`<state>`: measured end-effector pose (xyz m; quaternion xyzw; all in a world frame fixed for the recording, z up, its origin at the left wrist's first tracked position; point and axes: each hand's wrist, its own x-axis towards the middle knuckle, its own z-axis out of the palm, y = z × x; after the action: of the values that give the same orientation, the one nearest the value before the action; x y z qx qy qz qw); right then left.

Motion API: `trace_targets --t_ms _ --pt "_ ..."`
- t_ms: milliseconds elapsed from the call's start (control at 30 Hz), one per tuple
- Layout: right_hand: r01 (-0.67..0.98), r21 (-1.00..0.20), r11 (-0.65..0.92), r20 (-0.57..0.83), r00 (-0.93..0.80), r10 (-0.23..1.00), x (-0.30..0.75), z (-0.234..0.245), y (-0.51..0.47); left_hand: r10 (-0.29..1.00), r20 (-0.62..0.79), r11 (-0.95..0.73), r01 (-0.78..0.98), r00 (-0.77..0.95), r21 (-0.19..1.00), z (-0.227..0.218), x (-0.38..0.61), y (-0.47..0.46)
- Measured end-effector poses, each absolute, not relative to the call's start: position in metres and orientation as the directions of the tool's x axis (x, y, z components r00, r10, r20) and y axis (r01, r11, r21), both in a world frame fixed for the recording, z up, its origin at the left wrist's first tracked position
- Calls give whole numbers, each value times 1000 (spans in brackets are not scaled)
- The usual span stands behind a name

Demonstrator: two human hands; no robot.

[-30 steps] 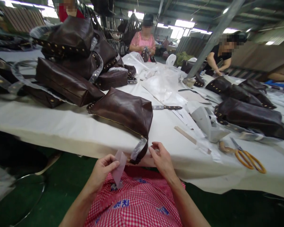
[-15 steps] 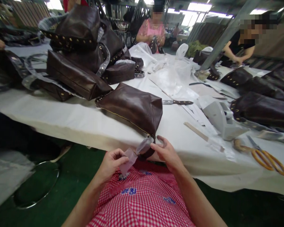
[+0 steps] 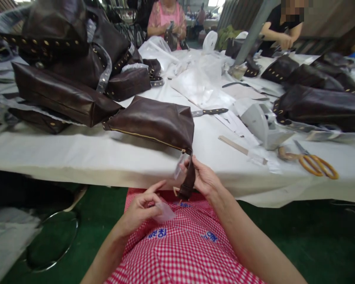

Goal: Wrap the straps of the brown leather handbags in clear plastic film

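A dark brown leather bag (image 3: 156,120) lies on its side at the near edge of the table, its brass zipper (image 3: 148,138) facing me. From its right end a leather strap (image 3: 189,175) hangs over the edge, and my right hand (image 3: 205,175) grips this strap from the right. A bit of clear plastic wrap (image 3: 180,165) hangs by the zipper end, close to my right fingertips. My left hand (image 3: 142,211) pinches a small translucent plastic piece (image 3: 165,212) above the red checked apron (image 3: 171,252), index finger stretched toward the strap.
Piled brown bags (image 3: 56,90) stand on the left, more bags (image 3: 322,104) on the right. Orange-handled scissors (image 3: 318,163), a grey tape dispenser (image 3: 263,124), a flat strip (image 3: 233,145) and a studded strap (image 3: 214,111) lie on the white-covered table (image 3: 130,165). Two people work across it.
My left hand has drawn down and away from the zipper end with the plastic piece. My right hand has taken hold of the strap, which now shows hanging. The view has shifted right.
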<state>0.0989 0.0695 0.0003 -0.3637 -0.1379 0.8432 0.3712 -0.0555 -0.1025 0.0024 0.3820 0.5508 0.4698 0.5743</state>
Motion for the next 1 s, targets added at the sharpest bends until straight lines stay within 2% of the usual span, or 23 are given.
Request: trace_targets --t_ms 100,167,267,367,467,533,700,833,900,1000 --pt "-620 -440 -650 -599 -336 727 87 6 70 975 -214 220 -99 63 971 7 -41 -93" --pt "-658 -433 -616 -597 -303 743 81 6 72 982 -162 168 -53 100 984 7 -29 -85" --pt "-657 -465 -594 -541 -321 778 84 5 74 991 -135 133 106 11 985 2 -14 -74" --pt "-519 -564 -642 -394 -514 762 102 -1 63 988 -107 128 212 -108 969 -3 -6 -67" --pt "-249 -689 -681 -306 -752 584 124 -12 42 990 -68 88 164 -122 983 -4 -5 -62" --pt "-171 -739 -652 -298 -785 543 134 -20 31 993 -65 76 111 -103 991 -2 -6 -61" --pt "-120 -820 -560 -330 -699 634 144 -18 29 979 -193 194 8 -64 981 10 -10 -65" --pt "-131 -861 -492 -313 -627 714 152 -4 40 940 -296 303 20 -168 953 16 -16 -76" --pt "-181 -855 -487 -294 -605 740 155 2 43 917 -333 337 -17 -218 941 17 -18 -81" --pt "-222 -812 -540 -305 -627 717 158 10 44 884 -400 383 -114 -243 917 16 -18 -84"
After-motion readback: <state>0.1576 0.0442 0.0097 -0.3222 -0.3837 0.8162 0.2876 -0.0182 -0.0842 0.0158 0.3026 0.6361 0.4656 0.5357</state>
